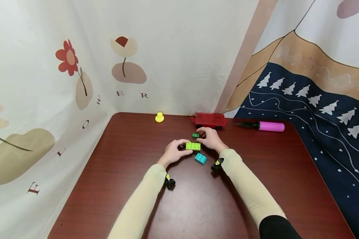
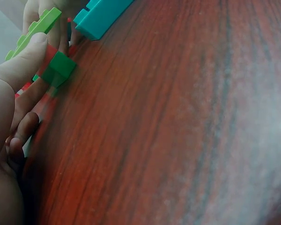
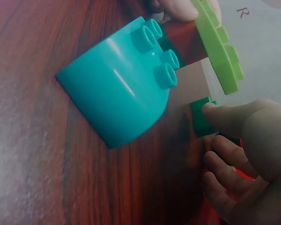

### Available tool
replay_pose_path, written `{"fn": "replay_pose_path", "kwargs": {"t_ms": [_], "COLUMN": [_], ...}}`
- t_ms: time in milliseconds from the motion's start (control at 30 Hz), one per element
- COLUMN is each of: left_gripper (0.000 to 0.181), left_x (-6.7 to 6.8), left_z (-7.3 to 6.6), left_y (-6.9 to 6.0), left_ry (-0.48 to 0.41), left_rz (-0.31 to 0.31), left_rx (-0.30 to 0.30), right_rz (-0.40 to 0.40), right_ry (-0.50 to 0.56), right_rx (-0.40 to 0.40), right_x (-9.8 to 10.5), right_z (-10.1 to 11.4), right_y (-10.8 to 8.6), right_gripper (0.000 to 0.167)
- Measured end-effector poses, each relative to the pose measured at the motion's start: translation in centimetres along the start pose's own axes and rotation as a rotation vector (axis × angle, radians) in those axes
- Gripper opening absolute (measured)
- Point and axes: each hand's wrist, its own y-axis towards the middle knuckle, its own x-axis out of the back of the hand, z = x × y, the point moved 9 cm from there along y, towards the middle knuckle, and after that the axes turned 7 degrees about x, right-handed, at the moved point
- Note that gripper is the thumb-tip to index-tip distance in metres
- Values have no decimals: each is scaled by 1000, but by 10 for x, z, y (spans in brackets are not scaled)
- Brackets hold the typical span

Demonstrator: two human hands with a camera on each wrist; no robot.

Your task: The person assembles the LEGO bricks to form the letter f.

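Observation:
My left hand (image 1: 173, 153) grips a small stack between thumb and fingers: a lime plate (image 1: 193, 146) on top, a red brick (image 3: 186, 41) under it and a green brick (image 2: 59, 69) at the bottom. Just beyond the stack lies a small green brick (image 1: 195, 135). The right hand (image 1: 212, 139) is beside it with thumb and fingers apart; in the right wrist view the thumb overlaps this small brick (image 3: 201, 117), and contact cannot be told. A turquoise curved brick (image 1: 200, 158) rests on the table, nearer the wearer than the stack.
A red toy wagon (image 1: 210, 120) stands at the table's back edge, close beyond the right hand. To its right lies a pink pump (image 1: 271, 126) with a black end. A yellow toy (image 1: 159, 117) is at the back left of the brown table (image 1: 113, 172). Printed curtains hang behind.

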Motion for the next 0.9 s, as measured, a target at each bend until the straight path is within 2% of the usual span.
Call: {"fn": "replay_pose_path", "kwargs": {"t_ms": [233,400,600,900], "left_gripper": [40,40,40,41], "left_x": [-1,-1,0,-1], "left_z": [2,4,3,6], "left_y": [3,2,5,2], "left_ry": [13,6,8,9], "left_rz": [-9,-7,-14,-10], "left_rx": [-9,-8,-13,5], "right_rz": [83,146,138,117], "right_ry": [-61,-100,-107,-114], "right_rx": [37,58,65,75], "right_x": [-8,-14,-12,-11], "right_z": [7,7,7,7], "right_y": [8,9,10,5], "right_gripper": [54,52,42,39]}}
